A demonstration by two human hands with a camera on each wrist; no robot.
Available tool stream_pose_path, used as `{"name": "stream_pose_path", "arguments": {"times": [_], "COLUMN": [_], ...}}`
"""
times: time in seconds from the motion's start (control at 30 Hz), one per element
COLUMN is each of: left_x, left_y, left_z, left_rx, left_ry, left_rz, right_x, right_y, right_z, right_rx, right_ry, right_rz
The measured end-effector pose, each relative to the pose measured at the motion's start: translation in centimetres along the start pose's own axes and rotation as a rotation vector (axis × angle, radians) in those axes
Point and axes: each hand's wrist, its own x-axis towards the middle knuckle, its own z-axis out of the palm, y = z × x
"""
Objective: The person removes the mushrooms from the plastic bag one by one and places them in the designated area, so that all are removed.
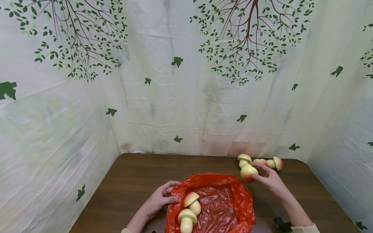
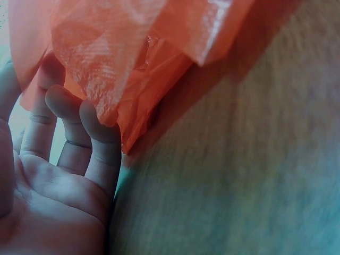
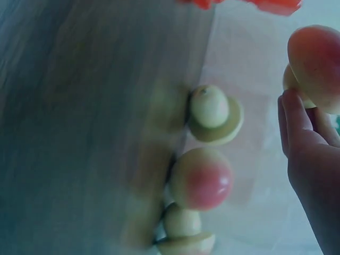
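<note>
A red plastic bag [image 1: 217, 210] stands with its mouth spread wide on the table. My left hand [image 1: 158, 199] holds its left rim, with curled fingers [image 2: 101, 138] against the thin plastic in the left wrist view. Inside the bag, at its left side, lie two toy mushrooms [image 1: 186, 220]. Beyond the bag's far right corner, my right hand [image 1: 269, 178] grips another toy mushroom [image 1: 249, 172] by its rounded, yellow-and-pink cap. In the right wrist view this mushroom [image 3: 319, 69] is raised off the table, its stem mostly hidden.
Near the table's far right edge lie a pale toy mushroom [image 1: 244, 158], a round pinkish piece [image 3: 202, 179] and another mushroom [image 1: 275, 163]. A black object [image 1: 282, 224] is by the right forearm. Leaf-printed white curtains [image 1: 186, 97] surround the brown table [image 1: 140, 168].
</note>
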Motion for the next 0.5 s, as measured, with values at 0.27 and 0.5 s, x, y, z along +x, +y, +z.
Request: {"name": "stream_pose_path", "arguments": {"times": [0.27, 0.5], "left_x": [0.0, 0.1], "left_y": [-0.2, -0.1], "left_z": [0.0, -0.1], "left_rx": [-0.003, 0.005], "left_ry": [0.002, 0.003], "left_rz": [-0.004, -0.005], "right_x": [0.5, 1.3], "right_y": [1.7, 2.4], "right_z": [-0.7, -0.9], "right_rx": [-0.011, -0.053], "right_ry": [0.005, -0.02], "right_rz": [0.062, 0.083]}}
